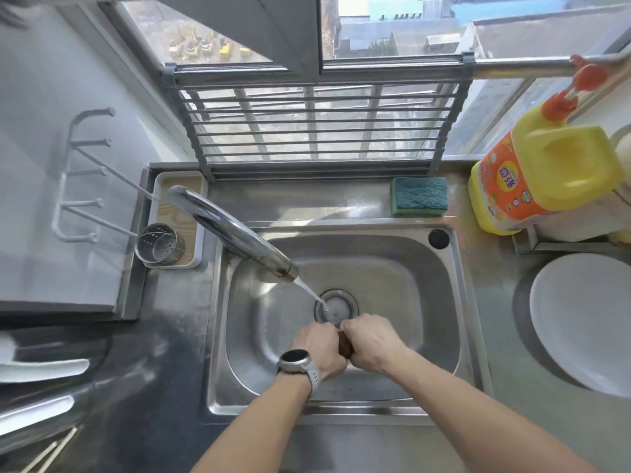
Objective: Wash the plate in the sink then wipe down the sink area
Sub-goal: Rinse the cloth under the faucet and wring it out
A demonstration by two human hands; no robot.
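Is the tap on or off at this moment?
On. A thin stream of water runs from the faucet spout toward the drain of the sink.

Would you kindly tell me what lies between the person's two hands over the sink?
In the head view, a small dark brown object sits between the left hand and right hand, both gripping it; what it is cannot be told.

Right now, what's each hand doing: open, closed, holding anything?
Left hand: closed, grip on one end of the brown cloth over the sink.
Right hand: closed, grip on the cloth's other end.
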